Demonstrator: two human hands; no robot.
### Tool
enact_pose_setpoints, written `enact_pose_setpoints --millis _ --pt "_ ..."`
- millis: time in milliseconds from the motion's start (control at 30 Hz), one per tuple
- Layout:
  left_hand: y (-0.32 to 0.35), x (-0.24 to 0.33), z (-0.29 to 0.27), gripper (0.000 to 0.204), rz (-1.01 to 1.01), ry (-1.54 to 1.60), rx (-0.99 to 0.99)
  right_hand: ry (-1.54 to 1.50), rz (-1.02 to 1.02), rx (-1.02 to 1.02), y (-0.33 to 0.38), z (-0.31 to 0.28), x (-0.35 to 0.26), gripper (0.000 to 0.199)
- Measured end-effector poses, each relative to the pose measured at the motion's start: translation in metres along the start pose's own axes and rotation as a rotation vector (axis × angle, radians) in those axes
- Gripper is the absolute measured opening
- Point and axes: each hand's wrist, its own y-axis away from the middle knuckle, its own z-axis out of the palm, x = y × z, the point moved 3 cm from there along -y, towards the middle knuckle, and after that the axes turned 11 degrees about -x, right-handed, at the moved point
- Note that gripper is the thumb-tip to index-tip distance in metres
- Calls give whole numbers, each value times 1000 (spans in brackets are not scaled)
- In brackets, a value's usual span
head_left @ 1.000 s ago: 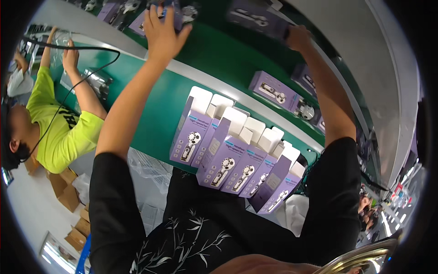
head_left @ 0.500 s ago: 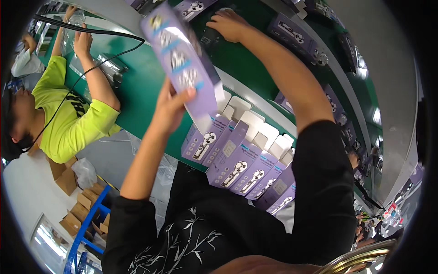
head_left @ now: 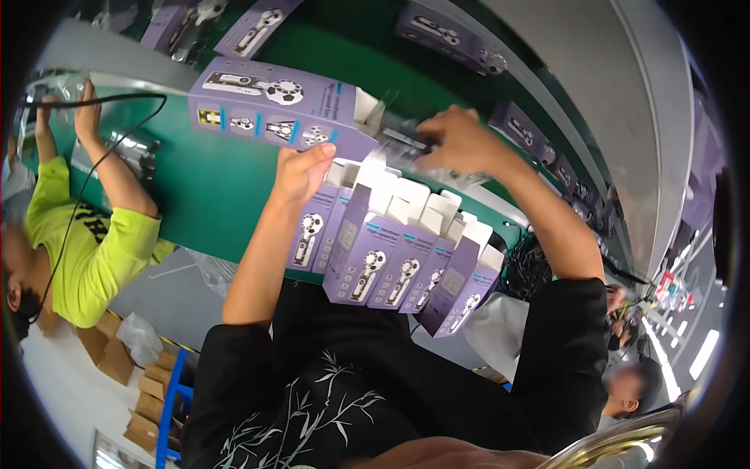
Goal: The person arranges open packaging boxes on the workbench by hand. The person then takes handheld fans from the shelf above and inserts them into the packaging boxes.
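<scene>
My left hand [head_left: 303, 173] grips a purple printed carton [head_left: 273, 102] from below, thumb on its near side. The carton lies almost level in the air, with its white-flapped end open towards the right. At that end my right hand [head_left: 462, 142] is closed on a clear plastic bag [head_left: 402, 144] with something dark inside. The bag is blurred, and I cannot tell whether it enters the carton. Below stands a row of several similar purple cartons [head_left: 373, 262], upright with white top flaps raised.
Beyond is a green conveyor belt [head_left: 344, 59] with purple cartons [head_left: 441, 35] and bagged goods. A green table [head_left: 211, 195] extends left, where a co-worker in a yellow-green shirt [head_left: 117, 250] handles clear bags. Black cables [head_left: 527, 266] bunch right of the carton row.
The carton in my left hand has turned from steeply tilted to nearly level, its open end facing right. My right hand has come back from the belt to that end with the bag.
</scene>
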Motion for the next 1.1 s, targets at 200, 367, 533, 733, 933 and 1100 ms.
enact_pose_setpoints --millis 200,367,533,733,933,1100 --pt "-29 -44 11 67 -315 -463 -160 175 -286 62 -18 -1 9 48" --pt "-73 -28 -6 93 -1 -945 -14 214 -23 259 -77 -19 128 41" --pt "-119 83 -53 84 622 -2290 434 500 346 145 -104 5 244 28" --pt "-114 115 -91 91 70 -2209 367 703 134 266 -149 -43 99 20" --pt "34 98 -64 74 -23 -2100 320 362 -577 621 -308 -84 -74 22" --pt "86 82 -102 82 -202 -2050 476 535 -930 295 -373 -27 -202 22"
